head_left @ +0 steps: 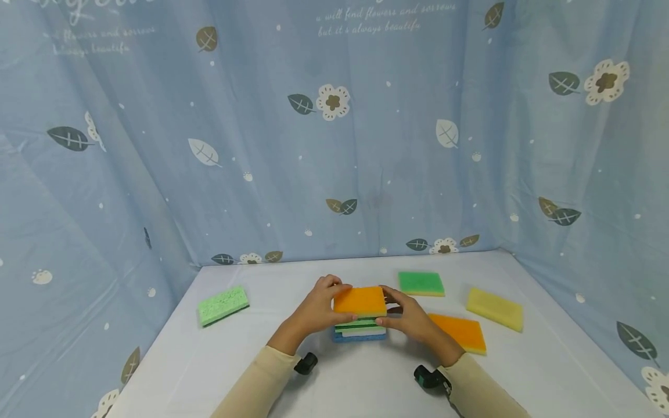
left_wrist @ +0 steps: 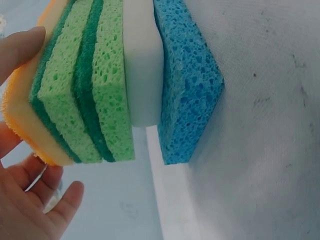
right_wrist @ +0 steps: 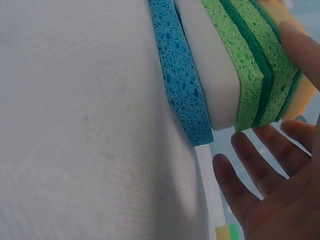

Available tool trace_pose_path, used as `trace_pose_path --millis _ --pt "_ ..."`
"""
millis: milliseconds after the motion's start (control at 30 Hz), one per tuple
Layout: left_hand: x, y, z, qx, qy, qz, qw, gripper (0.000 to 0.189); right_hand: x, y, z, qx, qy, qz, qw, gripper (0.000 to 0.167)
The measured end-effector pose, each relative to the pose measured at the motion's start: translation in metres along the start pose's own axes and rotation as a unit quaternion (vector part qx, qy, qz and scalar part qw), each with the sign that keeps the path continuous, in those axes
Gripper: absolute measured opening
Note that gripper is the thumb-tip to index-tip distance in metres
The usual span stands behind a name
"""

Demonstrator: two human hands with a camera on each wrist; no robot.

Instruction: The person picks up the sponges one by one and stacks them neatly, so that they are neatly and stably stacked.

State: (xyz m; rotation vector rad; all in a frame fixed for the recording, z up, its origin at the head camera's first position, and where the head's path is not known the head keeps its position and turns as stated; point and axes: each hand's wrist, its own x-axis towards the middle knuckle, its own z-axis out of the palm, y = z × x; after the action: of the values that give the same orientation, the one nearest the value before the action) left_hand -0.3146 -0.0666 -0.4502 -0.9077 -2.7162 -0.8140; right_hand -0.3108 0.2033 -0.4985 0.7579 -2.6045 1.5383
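Note:
A stack of sponges stands mid-table, with a blue sponge point(left_wrist: 187, 85) at the bottom. Above it come a white sponge point(left_wrist: 143, 65) and two light green sponges point(right_wrist: 245, 75) with dark green scouring layers. On top lies an orange sponge point(head_left: 360, 300) with a pale yellow underside. My left hand point(head_left: 320, 305) grips its left end, thumb at the near corner and index finger at the far one. From the other end my right hand point(head_left: 410, 316) pinches it between thumb and index finger, while its other fingers point(right_wrist: 255, 160) spread beside the stack.
A green speckled sponge point(head_left: 223, 305) lies alone at the left. On the right are a green-and-yellow sponge point(head_left: 421, 283), a yellow sponge point(head_left: 495, 309) and a second orange sponge point(head_left: 460, 332), close to my right forearm. A blue patterned curtain point(head_left: 334, 151) hangs behind the white table point(head_left: 209, 371).

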Motion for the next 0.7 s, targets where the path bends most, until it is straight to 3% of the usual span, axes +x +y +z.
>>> trace_pose_path --millis 233,500,700 --pt "-0.001 0.002 -0.001 -0.003 -0.004 -0.003 1.0000 0.069 0.000 -0.002 0.000 0.007 0.001 0.013 0.9999 0.085" --pt "-0.003 -0.005 -0.007 -0.020 -0.058 -0.039 0.9974 0.092 0.000 0.000 0.001 0.009 0.000 0.015 0.9999 0.083" --pt "-0.004 -0.005 -0.010 -0.033 -0.067 -0.036 0.9965 0.089 -0.001 0.001 0.001 0.013 -0.001 0.016 0.9998 0.083"
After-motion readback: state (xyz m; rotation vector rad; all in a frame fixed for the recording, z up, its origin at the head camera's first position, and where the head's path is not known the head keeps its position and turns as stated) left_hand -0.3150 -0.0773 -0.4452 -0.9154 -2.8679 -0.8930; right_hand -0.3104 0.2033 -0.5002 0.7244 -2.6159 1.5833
